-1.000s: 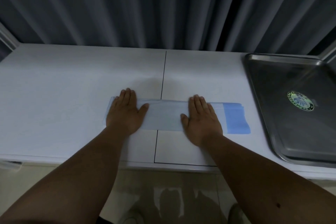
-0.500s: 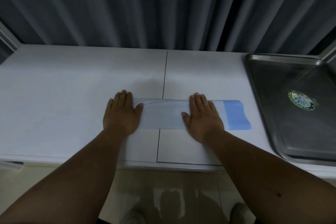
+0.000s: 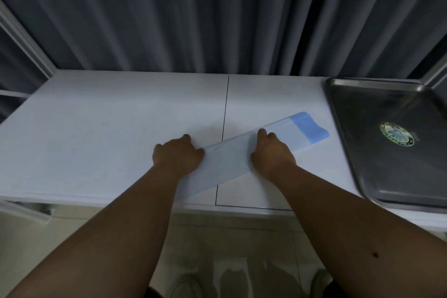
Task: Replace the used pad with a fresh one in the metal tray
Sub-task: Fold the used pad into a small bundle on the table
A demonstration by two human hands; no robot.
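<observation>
On white table [image 3: 121, 128]: both hands grip long folded pad [image 3: 229, 159], blue-ended.

- One folded pad [image 3: 232, 159], pale with one blue end, under my fingers.
- One metal tray [image 3: 358, 152], bearing one round sticker [image 3: 396, 133].
- Two hands of mine: one left hand [image 3: 177, 156], one right hand [image 3: 272, 152].
- One white table [image 3: 108, 133], crossed by one dark seam [image 3: 225, 104].
- One grey curtain [image 3: 217, 14].
</observation>
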